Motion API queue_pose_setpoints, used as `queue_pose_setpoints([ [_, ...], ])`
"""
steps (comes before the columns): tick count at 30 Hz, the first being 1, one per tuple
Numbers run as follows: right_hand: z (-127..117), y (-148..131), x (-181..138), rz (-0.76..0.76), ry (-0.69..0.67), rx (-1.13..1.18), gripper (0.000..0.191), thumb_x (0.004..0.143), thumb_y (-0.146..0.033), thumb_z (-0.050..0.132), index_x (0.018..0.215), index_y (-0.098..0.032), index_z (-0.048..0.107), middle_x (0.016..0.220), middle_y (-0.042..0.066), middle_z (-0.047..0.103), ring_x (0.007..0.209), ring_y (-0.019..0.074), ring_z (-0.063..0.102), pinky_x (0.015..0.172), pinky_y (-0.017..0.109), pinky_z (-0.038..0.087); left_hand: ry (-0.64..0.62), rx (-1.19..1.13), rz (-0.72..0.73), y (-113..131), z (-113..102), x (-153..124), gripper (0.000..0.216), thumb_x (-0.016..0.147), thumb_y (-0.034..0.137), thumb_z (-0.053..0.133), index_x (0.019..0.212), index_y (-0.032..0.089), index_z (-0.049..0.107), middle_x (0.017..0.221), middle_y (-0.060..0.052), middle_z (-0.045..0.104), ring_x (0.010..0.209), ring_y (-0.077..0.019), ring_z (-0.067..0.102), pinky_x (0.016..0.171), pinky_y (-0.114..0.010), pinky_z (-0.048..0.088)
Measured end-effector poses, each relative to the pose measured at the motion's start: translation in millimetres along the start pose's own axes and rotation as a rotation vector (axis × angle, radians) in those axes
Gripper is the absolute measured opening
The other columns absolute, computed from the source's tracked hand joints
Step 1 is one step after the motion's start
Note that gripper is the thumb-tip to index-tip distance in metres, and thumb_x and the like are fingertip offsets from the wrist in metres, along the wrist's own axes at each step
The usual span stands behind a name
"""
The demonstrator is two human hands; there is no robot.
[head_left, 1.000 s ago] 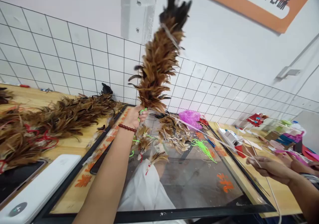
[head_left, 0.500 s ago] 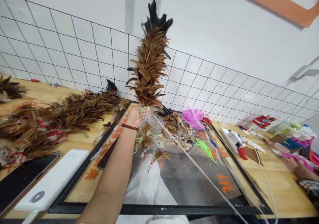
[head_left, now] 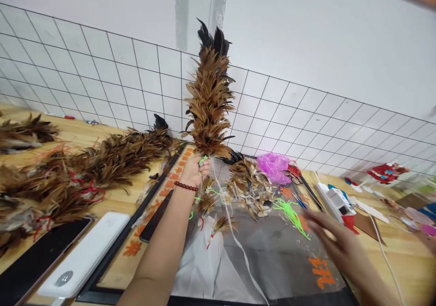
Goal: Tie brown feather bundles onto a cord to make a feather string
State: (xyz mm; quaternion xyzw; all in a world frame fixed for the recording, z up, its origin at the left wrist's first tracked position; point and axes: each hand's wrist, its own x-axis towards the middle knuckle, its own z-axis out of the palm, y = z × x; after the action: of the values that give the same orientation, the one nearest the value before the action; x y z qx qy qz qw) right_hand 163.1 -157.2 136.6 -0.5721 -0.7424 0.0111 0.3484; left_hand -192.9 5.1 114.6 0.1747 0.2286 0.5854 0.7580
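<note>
A brown feather duster point(head_left: 210, 104) with black tip feathers stands upright in my left hand point(head_left: 194, 172), whose fingers are wrapped round its lower end. Bright green cord shows at those fingers. From the duster's base a white string point(head_left: 240, 247) hangs slack down toward the front edge. My right hand point(head_left: 335, 238) is smeared by motion at the right, beside a bundle of green cords point(head_left: 291, 215) and a small blue item point(head_left: 299, 200). Whether it holds anything does not show. Loose feathers point(head_left: 250, 185) lie in a pile behind, and small tied feather bunches lie below my left hand.
More feather dusters point(head_left: 112, 158) lie on the wooden table at left, near a white power bank point(head_left: 86, 254) and a dark phone point(head_left: 44, 260). A pink plastic bag point(head_left: 274, 167) and a power strip point(head_left: 332, 201) are toward the right. A wire grid point(head_left: 136, 79) stands along the wall.
My right hand has come into view from the right. The white string, taut before, now hangs slack. The duster stays upright in my left hand, and the view has shifted slightly.
</note>
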Motion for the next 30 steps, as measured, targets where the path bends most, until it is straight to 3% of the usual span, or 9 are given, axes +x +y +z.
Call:
queue_pose_setpoints([
  [3,97,-43,82,0.061,-0.249,0.606,0.034,0.079,-0.039,0.062,0.11,-0.025,0.061,0.112,0.009,0.064,0.1,0.0225,0.061,0.086,0.04,0.051,-0.018,-0.044,-0.069,-5,2,0,0.014,0.072,0.006,0.041,0.064,0.016,0.036,0.052,0.005,0.034,0.031,-0.0029,0.025,0.03,-0.013,0.016],
  [5,150,-78,119,0.191,-0.346,0.972,0.04,0.069,-0.038,0.071,0.104,-0.023,0.06,0.098,0.007,0.066,0.082,0.0172,0.064,0.068,0.03,0.053,-0.002,-0.042,-0.083,-8,3,0,0.016,0.072,0.006,0.041,0.062,0.016,0.035,0.052,0.005,0.032,0.031,-0.0024,0.024,0.03,-0.013,0.015],
  [8,190,-110,139,0.393,-0.51,1.268,0.037,0.063,-0.044,0.074,0.085,-0.018,0.059,0.056,-0.006,0.052,0.04,0.0048,0.042,0.036,0.016,0.03,0.016,-0.032,-0.068,-9,2,-1,0.019,0.075,0.009,0.042,0.06,0.016,0.034,0.052,0.005,0.031,0.032,-0.0022,0.023,0.03,-0.013,0.015],
  [10,193,-111,141,0.482,-0.488,1.399,0.037,0.062,-0.047,0.073,0.076,-0.017,0.057,0.043,-0.012,0.032,0.033,0.0009,0.019,0.032,0.015,0.012,-0.002,-0.04,-0.065,-7,2,-4,0.02,0.078,0.011,0.042,0.06,0.016,0.035,0.053,0.005,0.032,0.033,-0.0022,0.023,0.03,-0.013,0.016],
  [12,190,-103,142,0.532,-0.409,1.5,0.035,0.06,-0.045,0.074,0.073,-0.016,0.056,0.041,-0.015,0.022,0.034,0.0004,0.01,0.033,0.015,0.006,-0.049,-0.061,-0.064,-5,5,-8,0.021,0.082,0.016,0.042,0.061,0.015,0.037,0.055,0.004,0.033,0.035,-0.0021,0.025,0.03,-0.013,0.018],
  [16,184,-92,147,0.589,-0.34,1.588,0.031,0.059,-0.038,0.074,0.071,-0.017,0.055,0.04,-0.015,0.021,0.034,0.0011,0.009,0.033,0.016,0.005,-0.098,-0.027,-0.03,-7,13,-12,0.023,0.084,0.023,0.051,0.066,0.015,0.039,0.058,0.004,0.037,0.037,-0.0011,0.026,0.032,-0.011,0.019],
  [22,173,-103,141,0.512,-0.338,1.535,0.028,0.062,-0.038,0.072,0.071,-0.016,0.057,0.039,-0.014,0.022,0.034,0.001,0.011,0.033,0.016,0.006,0.049,0.118,0.145,-18,17,-7,0.017,0.084,0.022,0.055,0.074,0.014,0.045,0.06,0.004,0.041,0.036,0.0005,0.024,0.033,-0.01,0.018],
  [27,158,-95,136,0.483,-0.328,1.52,0.028,0.063,-0.038,0.072,0.072,-0.016,0.058,0.039,-0.014,0.022,0.034,0.0011,0.011,0.034,0.016,0.007,-0.093,-0.046,-0.069,-6,15,-12,0.017,0.091,0.021,0.042,0.085,0.01,0.052,0.056,0.005,0.035,0.035,-0.0005,0.023,0.031,-0.011,0.015],
  [30,154,-83,137,0.482,-0.334,1.477,0.027,0.063,-0.039,0.072,0.071,-0.016,0.058,0.04,-0.014,0.021,0.035,0.0018,0.01,0.034,0.017,0.007,-0.114,-0.088,-0.091,-4,17,-16,0.016,0.09,0.018,0.04,0.087,0.009,0.053,0.055,0.005,0.036,0.035,-0.0007,0.023,0.032,-0.011,0.015],
])
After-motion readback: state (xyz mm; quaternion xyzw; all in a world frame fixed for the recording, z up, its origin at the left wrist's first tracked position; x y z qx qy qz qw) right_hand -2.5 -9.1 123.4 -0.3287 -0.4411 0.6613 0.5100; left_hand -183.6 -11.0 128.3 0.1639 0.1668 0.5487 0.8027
